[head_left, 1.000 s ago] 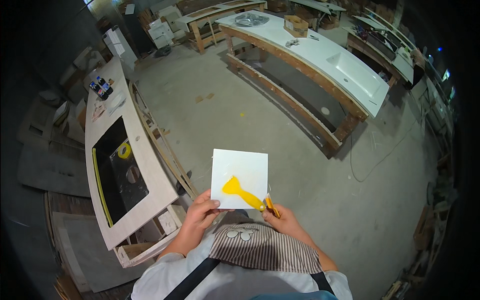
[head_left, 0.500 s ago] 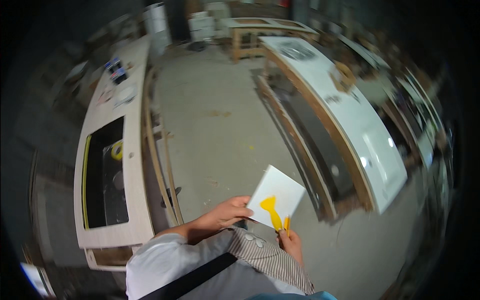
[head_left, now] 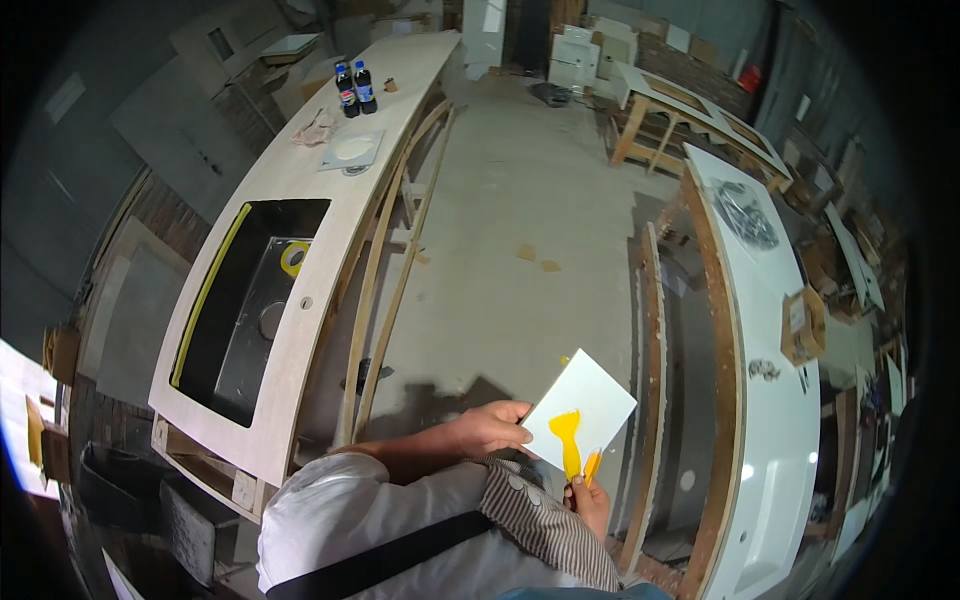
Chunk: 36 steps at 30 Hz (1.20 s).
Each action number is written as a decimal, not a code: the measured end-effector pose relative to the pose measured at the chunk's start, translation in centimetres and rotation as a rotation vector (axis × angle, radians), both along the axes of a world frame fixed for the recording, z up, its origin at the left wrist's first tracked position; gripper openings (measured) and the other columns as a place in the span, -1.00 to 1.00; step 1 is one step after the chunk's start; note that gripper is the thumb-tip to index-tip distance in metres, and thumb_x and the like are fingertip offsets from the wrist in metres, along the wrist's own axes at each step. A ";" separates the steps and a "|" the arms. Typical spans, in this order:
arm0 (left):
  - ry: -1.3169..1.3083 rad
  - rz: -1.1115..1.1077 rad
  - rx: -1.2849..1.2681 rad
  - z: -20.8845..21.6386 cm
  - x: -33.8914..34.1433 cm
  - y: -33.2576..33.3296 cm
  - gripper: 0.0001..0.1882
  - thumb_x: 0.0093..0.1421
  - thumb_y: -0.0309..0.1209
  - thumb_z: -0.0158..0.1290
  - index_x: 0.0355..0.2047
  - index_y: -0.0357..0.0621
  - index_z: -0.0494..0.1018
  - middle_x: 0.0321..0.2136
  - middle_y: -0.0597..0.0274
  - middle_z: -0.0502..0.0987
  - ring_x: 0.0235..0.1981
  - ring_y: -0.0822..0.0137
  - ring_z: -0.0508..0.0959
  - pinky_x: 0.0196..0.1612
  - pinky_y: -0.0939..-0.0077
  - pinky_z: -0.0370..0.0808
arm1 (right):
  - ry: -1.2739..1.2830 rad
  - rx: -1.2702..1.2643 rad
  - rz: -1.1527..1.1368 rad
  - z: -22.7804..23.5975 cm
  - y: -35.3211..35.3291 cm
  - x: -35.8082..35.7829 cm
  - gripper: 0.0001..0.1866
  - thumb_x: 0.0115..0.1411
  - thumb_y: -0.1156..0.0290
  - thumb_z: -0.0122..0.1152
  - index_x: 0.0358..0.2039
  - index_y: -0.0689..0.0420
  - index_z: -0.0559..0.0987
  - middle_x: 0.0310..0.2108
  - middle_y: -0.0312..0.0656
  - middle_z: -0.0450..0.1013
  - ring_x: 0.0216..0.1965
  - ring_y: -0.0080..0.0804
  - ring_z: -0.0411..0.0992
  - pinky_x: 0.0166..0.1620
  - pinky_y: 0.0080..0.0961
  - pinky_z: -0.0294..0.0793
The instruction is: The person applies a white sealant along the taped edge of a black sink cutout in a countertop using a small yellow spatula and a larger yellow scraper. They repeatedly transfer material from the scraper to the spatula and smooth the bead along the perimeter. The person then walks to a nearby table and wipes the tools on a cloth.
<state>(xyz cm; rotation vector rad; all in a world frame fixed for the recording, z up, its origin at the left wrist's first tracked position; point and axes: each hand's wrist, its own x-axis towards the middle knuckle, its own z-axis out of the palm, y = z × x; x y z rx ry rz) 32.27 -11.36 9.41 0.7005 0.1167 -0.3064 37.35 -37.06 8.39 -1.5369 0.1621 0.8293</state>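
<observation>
My left hand (head_left: 492, 428) grips the left corner of a square white board (head_left: 600, 400), thumb on top and fingers mostly hidden beneath. In my right hand (head_left: 588, 503) are a yellow scraper (head_left: 567, 437), its fan-shaped blade over the board, and a second slim yellow-orange tool (head_left: 593, 464) whose kind I cannot make out. Both handles run into the closed fingers. Whether the scraper's blade touches the board, I cannot tell. A striped sleeve (head_left: 548, 525) covers my right forearm.
Left stands a pale countertop (head_left: 270, 420) with a dark sink (head_left: 235, 340), a roll of yellow tape (head_left: 293, 258) in it, and two dark bottles (head_left: 356, 90). On the right, a glossy white countertop (head_left: 765, 400) bears a cardboard box (head_left: 803, 325). Wooden strips (head_left: 395, 290) lean along the left bench.
My view has swung left, so the benches appear farther right. Both hands still hold the board and the yellow tools in much the same pose.
</observation>
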 end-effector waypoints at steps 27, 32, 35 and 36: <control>0.313 0.722 0.152 -3.3 35.5 25.2 -0.57 0.10 -0.53 -0.15 0.01 -0.40 0.32 -0.11 -0.07 0.48 -0.10 0.08 0.51 -0.03 0.18 0.48 | 0.053 -0.028 0.712 -3.1 31.5 51.8 -0.74 0.27 0.19 0.12 -0.35 0.15 0.51 -0.53 -0.40 0.33 -0.51 -0.67 0.23 -0.44 -0.64 0.22; 0.258 0.757 0.233 -4.1 46.0 36.1 -0.61 0.10 -0.51 -0.09 -0.03 -0.34 0.38 -0.17 0.02 0.53 -0.17 0.14 0.55 -0.09 0.22 0.55 | 0.133 0.280 0.429 -4.9 39.0 62.0 -0.84 0.25 0.28 0.14 -0.39 0.08 0.47 -0.63 -0.49 0.27 -0.63 -0.74 0.19 -0.54 -0.70 0.13; 0.259 0.696 0.160 -4.0 53.6 43.1 -0.64 0.11 -0.52 -0.08 -0.05 -0.33 0.40 -0.18 0.02 0.53 -0.17 0.13 0.56 -0.10 0.24 0.56 | 0.188 0.263 0.207 -3.2 42.3 68.5 -0.84 0.25 0.30 0.17 -0.39 0.09 0.47 -0.63 -0.48 0.27 -0.64 -0.73 0.19 -0.55 -0.70 0.13; 0.244 0.675 0.191 -2.9 56.5 45.2 -0.65 0.12 -0.52 -0.08 -0.07 -0.34 0.40 -0.18 0.02 0.53 -0.17 0.11 0.56 -0.12 0.19 0.57 | 0.161 0.249 0.189 -2.6 43.6 70.2 -0.84 0.25 0.30 0.17 -0.40 0.09 0.47 -0.63 -0.48 0.27 -0.63 -0.73 0.18 -0.55 -0.70 0.12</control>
